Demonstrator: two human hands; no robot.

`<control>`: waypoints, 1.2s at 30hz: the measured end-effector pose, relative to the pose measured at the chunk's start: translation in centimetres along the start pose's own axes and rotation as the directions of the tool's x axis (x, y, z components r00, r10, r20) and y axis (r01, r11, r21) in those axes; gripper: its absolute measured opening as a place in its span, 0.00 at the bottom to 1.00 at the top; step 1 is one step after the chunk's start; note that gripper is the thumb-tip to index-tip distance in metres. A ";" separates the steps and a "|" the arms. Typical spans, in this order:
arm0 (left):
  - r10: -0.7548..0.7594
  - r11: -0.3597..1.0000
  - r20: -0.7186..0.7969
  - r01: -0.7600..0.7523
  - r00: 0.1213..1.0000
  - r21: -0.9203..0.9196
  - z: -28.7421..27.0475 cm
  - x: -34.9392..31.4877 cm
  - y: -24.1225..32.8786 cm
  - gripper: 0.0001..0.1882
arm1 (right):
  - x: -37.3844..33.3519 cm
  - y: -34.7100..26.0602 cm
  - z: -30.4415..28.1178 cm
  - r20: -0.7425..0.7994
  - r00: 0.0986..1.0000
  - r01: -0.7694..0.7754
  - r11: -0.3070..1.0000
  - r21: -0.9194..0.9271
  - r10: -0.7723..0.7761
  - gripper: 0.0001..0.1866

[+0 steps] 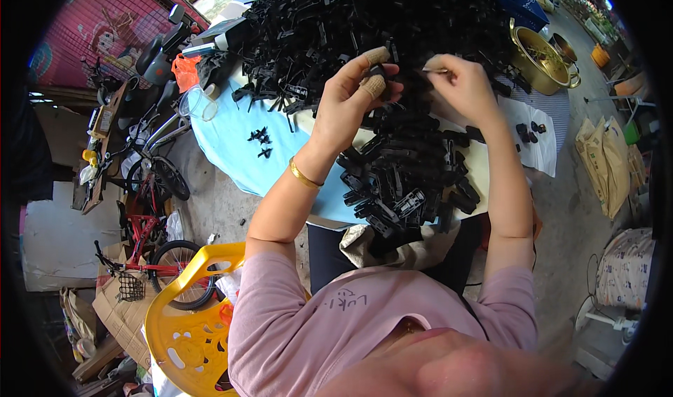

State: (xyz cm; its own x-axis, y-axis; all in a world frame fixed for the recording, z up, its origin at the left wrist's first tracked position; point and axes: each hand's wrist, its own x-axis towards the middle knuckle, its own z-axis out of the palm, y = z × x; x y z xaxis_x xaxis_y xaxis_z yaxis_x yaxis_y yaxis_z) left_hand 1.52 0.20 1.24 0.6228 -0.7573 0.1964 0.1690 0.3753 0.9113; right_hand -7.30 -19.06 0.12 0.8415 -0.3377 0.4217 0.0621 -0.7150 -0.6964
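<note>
My left hand (345, 103) is closed around a small black plastic part (379, 72); beige finger covers wrap its thumb and forefinger. Just right of it, my right hand (463, 83) pinches a thin, narrow tool (435, 70) that looks metallic; its exact kind is too small to tell. A short gap separates the two hands. Both are raised over the table, in front of a large heap of black plastic parts (315, 18). Nearer to me, below the hands, lies a smaller pile of similar long black parts (399, 166).
Light blue sheeting (228, 148) covers the table's left side, with a few small black pieces (261, 141) on it. A clear plastic cup (199, 105) stands at the left edge. To the right are a brass-coloured pot (543, 74) and white paper (540, 120). A yellow chair (175, 320) is beside me.
</note>
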 end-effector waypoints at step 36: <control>0.249 0.785 0.144 -0.286 0.958 0.550 0.0 -0.4 -0.9 0.33 | -1.3 -3.6 2.0 0.271 0.956 -0.258 0.757 0.601 0.111 0.04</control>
State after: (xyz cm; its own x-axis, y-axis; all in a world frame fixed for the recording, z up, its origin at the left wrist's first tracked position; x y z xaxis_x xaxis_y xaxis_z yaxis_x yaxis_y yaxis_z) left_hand 1.14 0.14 0.32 0.5287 -0.7088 0.4669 -0.4655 0.2178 0.8578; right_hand -7.54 -14.88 0.95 0.9569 -0.2361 0.1689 0.1526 -0.0860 -0.9845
